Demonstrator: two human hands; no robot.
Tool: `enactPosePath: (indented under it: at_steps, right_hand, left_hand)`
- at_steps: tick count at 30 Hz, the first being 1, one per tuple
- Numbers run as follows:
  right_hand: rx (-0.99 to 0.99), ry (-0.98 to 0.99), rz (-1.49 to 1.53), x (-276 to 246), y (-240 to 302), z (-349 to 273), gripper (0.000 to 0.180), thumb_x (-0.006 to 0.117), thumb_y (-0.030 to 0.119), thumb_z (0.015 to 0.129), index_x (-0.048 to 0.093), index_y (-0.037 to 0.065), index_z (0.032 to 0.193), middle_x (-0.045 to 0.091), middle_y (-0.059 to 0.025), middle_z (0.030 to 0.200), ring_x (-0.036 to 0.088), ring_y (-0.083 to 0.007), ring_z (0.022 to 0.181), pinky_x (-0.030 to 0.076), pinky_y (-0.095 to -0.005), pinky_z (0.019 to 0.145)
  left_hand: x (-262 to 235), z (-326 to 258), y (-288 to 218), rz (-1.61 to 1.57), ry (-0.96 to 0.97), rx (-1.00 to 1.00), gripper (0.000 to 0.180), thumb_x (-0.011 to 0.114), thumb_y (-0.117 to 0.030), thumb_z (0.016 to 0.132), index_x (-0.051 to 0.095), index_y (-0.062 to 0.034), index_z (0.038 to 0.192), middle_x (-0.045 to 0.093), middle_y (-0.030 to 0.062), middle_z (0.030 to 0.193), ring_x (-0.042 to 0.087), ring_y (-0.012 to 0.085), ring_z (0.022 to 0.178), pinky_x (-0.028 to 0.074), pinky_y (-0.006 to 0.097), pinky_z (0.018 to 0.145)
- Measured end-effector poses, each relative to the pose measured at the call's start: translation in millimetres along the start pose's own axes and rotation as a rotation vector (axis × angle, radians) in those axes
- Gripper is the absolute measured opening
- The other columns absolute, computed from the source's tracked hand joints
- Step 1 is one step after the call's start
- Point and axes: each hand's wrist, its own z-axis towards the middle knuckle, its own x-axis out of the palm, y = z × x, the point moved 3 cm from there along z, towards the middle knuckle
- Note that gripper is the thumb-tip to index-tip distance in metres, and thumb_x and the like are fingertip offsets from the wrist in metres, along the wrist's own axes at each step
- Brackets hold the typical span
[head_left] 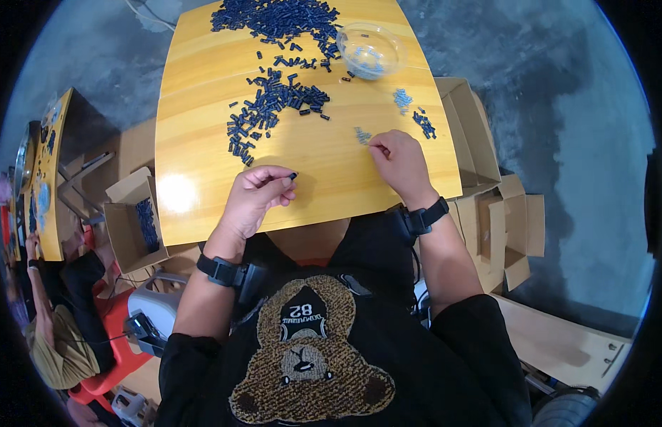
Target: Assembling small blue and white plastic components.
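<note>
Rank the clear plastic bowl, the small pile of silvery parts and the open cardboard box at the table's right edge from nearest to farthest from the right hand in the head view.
From the right hand:
1. Small pile of silvery parts, just beyond the fingertips.
2. Open cardboard box, at the table's right edge.
3. Clear plastic bowl, at the table's far end.

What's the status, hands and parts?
Left hand pinching one small dark part above the table. Right hand fingertips at the little pale pieces. Dark parts pile and clear bowl beyond, nothing between.
</note>
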Motion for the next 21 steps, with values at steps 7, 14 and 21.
enactPosePath:
  at_steps: [7, 14, 21]
  right_hand:
    - [-0.029, -0.04, -0.044, 5.8, -4.6, 0.9, 0.006, 0.057, 0.007, 0.073, 0.06, 0.002, 0.075, 0.059, -0.013, 0.074, 0.056, -0.0308, 0.075, 0.045, -0.0392, 0.068]
    - [0.049, -0.02, 0.006, -1.8, 2.0, -5.1, 0.006, 0.058, 0.006, 0.073, 0.061, 0.002, 0.075, 0.06, -0.013, 0.072, 0.057, -0.0307, 0.073, 0.046, -0.0382, 0.068]
    - [-0.011, -0.025, -0.007, 1.1, 5.3, -3.8, 0.006, 0.058, 0.006, 0.073, 0.061, 0.002, 0.076, 0.06, -0.0126, 0.073, 0.056, -0.0306, 0.075, 0.046, -0.0376, 0.069]
  left_hand:
    - [-1.9, 1.2, 2.7, -0.039, 0.039, 0.038, 0.015, 0.056, -0.001, 0.085, 0.06, 0.0004, 0.099, 0.063, 0.0083, 0.082, 0.061, 0.014, 0.07, 0.049, 0.023, 0.062]
    - [-1.2, -0.2, 0.3, -0.039, 0.025, 0.025, 0.015, 0.056, -0.001, 0.085, 0.06, 0.0006, 0.1, 0.063, 0.0083, 0.083, 0.061, 0.0143, 0.071, 0.049, 0.023, 0.063]
    - [-0.2, -1.8, 0.4, -0.033, 0.018, 0.035, 0.016, 0.057, -0.002, 0.084, 0.059, 0.0, 0.1, 0.063, 0.0079, 0.084, 0.061, 0.0142, 0.071, 0.048, 0.023, 0.063]
